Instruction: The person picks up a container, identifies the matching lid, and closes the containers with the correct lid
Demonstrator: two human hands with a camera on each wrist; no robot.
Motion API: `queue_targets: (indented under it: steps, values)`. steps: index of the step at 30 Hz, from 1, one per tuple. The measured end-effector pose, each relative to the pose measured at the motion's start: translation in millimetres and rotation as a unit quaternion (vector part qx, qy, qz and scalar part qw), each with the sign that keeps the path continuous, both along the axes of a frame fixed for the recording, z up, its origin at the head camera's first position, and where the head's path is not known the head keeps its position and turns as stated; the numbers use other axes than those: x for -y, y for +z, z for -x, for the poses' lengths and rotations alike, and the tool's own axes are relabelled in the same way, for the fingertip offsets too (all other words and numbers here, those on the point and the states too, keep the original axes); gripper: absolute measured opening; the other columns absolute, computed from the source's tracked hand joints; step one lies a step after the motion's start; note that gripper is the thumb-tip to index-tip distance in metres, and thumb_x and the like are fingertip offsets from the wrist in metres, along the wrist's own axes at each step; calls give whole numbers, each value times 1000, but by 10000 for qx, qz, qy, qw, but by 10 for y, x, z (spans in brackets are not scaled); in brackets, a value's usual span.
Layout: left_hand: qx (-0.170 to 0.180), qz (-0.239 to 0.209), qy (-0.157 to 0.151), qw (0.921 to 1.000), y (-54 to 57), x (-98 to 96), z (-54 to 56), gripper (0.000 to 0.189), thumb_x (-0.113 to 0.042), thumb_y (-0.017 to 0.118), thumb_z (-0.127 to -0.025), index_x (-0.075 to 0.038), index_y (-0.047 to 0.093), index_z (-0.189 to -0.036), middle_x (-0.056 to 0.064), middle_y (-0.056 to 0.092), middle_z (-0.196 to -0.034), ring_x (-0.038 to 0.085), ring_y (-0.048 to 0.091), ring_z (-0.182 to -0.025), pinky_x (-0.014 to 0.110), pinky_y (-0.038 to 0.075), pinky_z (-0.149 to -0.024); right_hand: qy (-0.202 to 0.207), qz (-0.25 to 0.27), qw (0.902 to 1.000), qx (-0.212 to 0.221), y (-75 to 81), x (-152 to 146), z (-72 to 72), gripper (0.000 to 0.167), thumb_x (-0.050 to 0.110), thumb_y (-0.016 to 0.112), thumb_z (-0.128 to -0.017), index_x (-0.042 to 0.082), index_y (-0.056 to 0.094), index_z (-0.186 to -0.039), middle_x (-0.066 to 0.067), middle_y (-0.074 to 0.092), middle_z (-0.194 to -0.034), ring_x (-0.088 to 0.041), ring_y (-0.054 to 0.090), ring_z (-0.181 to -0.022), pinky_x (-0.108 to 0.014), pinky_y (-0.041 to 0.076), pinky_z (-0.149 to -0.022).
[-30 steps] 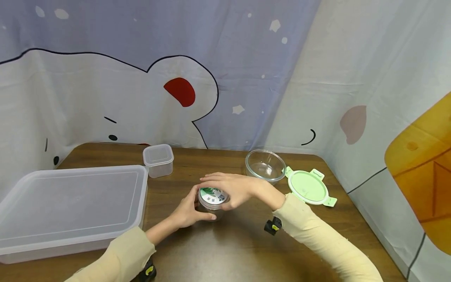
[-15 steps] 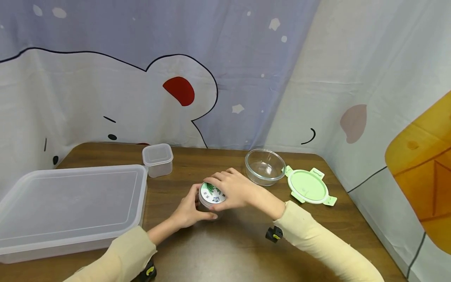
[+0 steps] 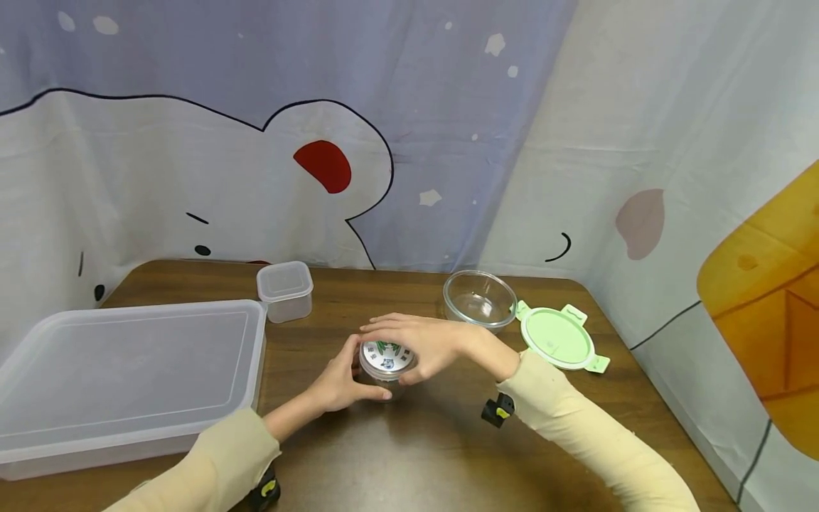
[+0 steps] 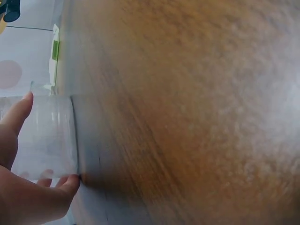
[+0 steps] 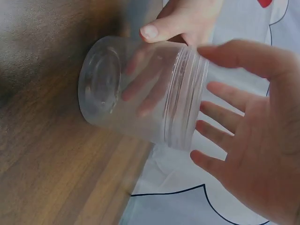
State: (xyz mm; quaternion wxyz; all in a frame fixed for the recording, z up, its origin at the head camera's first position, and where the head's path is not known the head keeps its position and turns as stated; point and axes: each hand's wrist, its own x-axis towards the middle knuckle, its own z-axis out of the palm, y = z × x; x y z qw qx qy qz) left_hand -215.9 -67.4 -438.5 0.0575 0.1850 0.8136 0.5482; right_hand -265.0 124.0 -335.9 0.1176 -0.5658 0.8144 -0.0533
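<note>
A clear plastic jar (image 5: 133, 117) stands upright on the table, its round lid (image 3: 387, 358) printed with green leaves and dark characters. My left hand (image 3: 338, 382) grips the jar's body from the left, thumb in front and the other fingers behind, as the left wrist view also shows. Over the top, my right hand (image 3: 427, 343) holds the lid at its rim between thumb and fingertips. In the right wrist view the ridged rim lies between the thumb and the spread fingers, with the palm apart from it. The right hand partly hides the lid in the head view.
A large lidded plastic box (image 3: 147, 370) occupies the left side. Behind it stands a small square lidded container (image 3: 286, 295). A round glass bowl (image 3: 476, 307) and a green clip lid (image 3: 559, 337) lie at the back right. A printed curtain (image 3: 435, 128) hangs behind the table (image 3: 409, 455).
The lid's print has rotated between frames. My right hand twisted at the lid, then swung back to nearly its earlier pose. My left hand has stayed around the jar.
</note>
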Motion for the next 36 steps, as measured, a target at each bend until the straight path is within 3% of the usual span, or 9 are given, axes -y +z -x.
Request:
queue_targets:
  steps: [4,9,16,19,22,25,28,32,36]
  values:
    - [34,-31,-12,10000,-7,5,-2,85,-17,86,-70,-5,32,-134,20,49,-134,40,51,-124,52,46,-101,-253,-86,9996,-114,3,-4,-1,70,27,69,-80,14,43,-144,-6,41,-150,-21,37,-139,-37,38,-111]
    - [122,-105,170,9997,-16,-14,-13,86,-17,88,-68,-5,34,-134,19,52,-133,36,54,-121,51,46,-101,-815,-72,9935,-788,-39,25,-44,65,45,71,-79,22,51,-137,3,52,-138,-15,50,-124,-35,49,-96]
    - [80,-115,285,9995,-13,-40,-40,88,-21,88,-67,-8,33,-135,16,56,-129,29,59,-115,47,49,-97,-1830,109,9688,-1665,-181,101,-165,69,65,65,-76,24,55,-131,3,56,-106,-11,58,-89,-26,50,-69]
    - [76,-157,248,9995,-16,-43,-36,88,-21,88,-67,-9,33,-134,14,59,-126,25,61,-110,42,50,-94,-2083,164,9596,-1882,-222,124,-210,75,72,61,-75,23,55,-131,1,55,-103,-14,58,-87,-28,50,-67]
    - [66,-132,200,9997,-13,-40,-33,88,-21,87,-68,-7,32,-135,15,56,-129,28,60,-114,44,50,-95,-1739,148,9718,-1586,-192,110,-200,79,69,62,-77,21,49,-138,-2,54,-126,-18,56,-110,-33,51,-88]
    - [126,-115,189,9997,-13,-33,-30,88,-22,87,-69,-7,31,-136,16,51,-134,31,56,-120,48,47,-100,-1008,133,9922,-719,-111,63,-129,80,53,68,-80,19,39,-146,-4,38,-150,-20,40,-135,-37,40,-109]
    - [143,-116,186,9997,-16,-34,-26,88,-21,87,-69,-6,31,-136,18,51,-134,33,55,-121,49,47,-101,-418,56,9991,-28,-48,19,-53,79,32,71,-79,15,36,-148,-8,29,-156,-22,29,-143,-39,31,-116]
    - [92,-104,205,9997,-13,-35,-28,86,-19,87,-69,-6,33,-135,19,52,-131,34,55,-119,50,47,-100,-223,-47,9997,-27,-25,8,-15,72,21,69,-78,13,41,-145,-9,37,-151,-23,34,-140,-39,35,-113]
    - [110,-134,200,9996,2,-35,-36,86,-18,87,-69,-6,33,-135,18,52,-131,34,55,-120,49,47,-100,-551,-132,9976,-403,-23,29,-42,66,30,70,-80,19,46,-141,-3,45,-144,-19,42,-133,-37,43,-106]
